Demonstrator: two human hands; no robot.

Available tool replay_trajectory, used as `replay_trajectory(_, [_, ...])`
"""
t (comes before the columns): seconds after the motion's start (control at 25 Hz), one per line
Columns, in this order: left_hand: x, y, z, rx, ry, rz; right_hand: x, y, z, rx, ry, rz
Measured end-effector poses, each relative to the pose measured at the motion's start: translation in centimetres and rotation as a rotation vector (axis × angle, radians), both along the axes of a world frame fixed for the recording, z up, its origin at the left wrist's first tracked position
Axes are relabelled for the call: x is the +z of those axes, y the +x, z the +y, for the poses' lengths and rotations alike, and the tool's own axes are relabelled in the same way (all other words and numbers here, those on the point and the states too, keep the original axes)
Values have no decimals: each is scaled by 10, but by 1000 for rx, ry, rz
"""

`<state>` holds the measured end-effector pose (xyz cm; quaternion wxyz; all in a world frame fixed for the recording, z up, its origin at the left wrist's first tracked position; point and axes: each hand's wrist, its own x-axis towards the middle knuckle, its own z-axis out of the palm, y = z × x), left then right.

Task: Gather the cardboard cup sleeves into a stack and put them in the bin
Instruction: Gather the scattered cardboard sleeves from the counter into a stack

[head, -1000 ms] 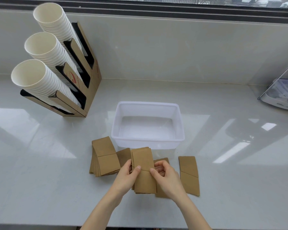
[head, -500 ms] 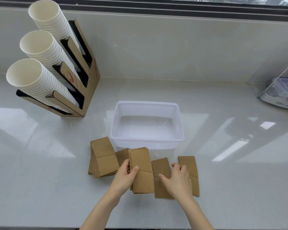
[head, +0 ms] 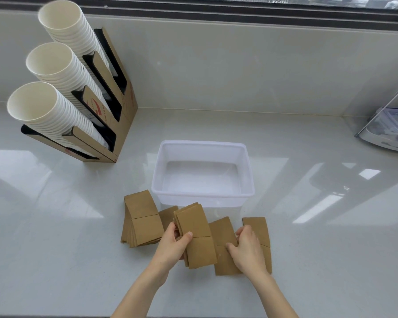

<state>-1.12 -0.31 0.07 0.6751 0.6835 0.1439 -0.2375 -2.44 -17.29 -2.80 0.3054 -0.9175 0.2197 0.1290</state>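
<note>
The bin (head: pixel 202 145) stands on the counter (head: pixel 55 260) at 12 o'clock from the hands, and nothing brown shows inside it, so no sleeves have gone in yet. Gathering looks roughly half done. A fanned pile (head: pixel 141 222) lies at 9 o'clock from the hands, with one loose sleeve (head: pixel 168 215) peeking out between it and the held stack (head: pixel 197 235). At 3 o'clock two more lie flat: the near sleeve (head: pixel 223 239) just beside the held stack, and the far sleeve (head: pixel 257 230) partly under the right hand. Still to do, by my reckoning: add the flat ones and the pile to the stack, square it, and drop it into the bin. The left hand (head: pixel 172 246) is closed on the held stack, thumb across its top face at the middle crease and fingers tucked behind its left edge, so the stack tilts up off the counter. The right hand (head: pixel 248 249) is spread wide, palm down, resting on the two flat sleeves with its thumb on the near one; it grips nothing yet.
</note>
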Motion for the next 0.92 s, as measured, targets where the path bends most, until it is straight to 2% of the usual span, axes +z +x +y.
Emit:
replay_trajectory(0.16, [-4, 2, 0, 25, -23, 27, 9, 2, -14, -152, 395, -45])
replay_trajectory(0.32, [-7, 2, -2, 46, -23, 39, 27, 0, -27, -236, 616, -181])
replay_trajectory(0.48, [-9, 1, -4, 49, -20, 62, 50, 1, -30, -219, 774, -248])
replay_trajectory(0.56, [-8, 0, -6, 48, -72, 75, 53, 4, -23, -182, 811, -222])
replay_trajectory(0.72, [-6, -3, -10, 26, -224, 85, 46, 4, 0, -132, 758, -158])
replay_trajectory(0.92, [-8, -6, -12, 16, -286, 79, 40, 4, 10, -111, 675, -119])
